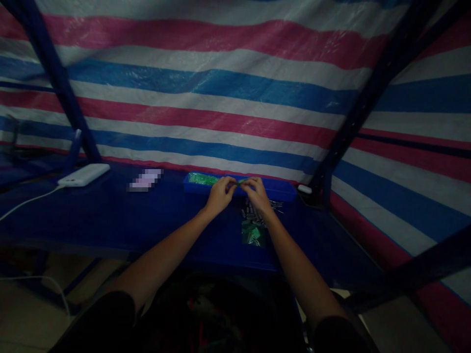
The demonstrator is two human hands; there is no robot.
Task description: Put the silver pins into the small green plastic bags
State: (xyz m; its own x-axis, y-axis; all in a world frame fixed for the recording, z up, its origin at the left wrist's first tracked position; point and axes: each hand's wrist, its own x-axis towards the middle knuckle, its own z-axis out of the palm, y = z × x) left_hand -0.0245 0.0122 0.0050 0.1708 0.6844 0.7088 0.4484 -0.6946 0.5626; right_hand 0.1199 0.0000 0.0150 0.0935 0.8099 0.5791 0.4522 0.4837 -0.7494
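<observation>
My left hand [220, 193] and my right hand [257, 193] are stretched out over the blue table [110, 215], fingertips meeting in a pinch just above the near edge of a shallow blue tray [283, 190]. Between the fingertips is a small greenish item [241, 182] too small to name. The tray holds green pieces [200, 179] at its left end. Under my right wrist lie several small grey metal cylinders [252, 212] and a small green packet [253, 234].
A white power bank [84, 174] with a white cable [25, 202] lies at the left of the table. A blurred pale card [145, 179] sits mid-table. Dark blue frame posts [55, 73] stand left and right before a striped tarpaulin [221, 88]. A small white object [304, 189] lies by the right post.
</observation>
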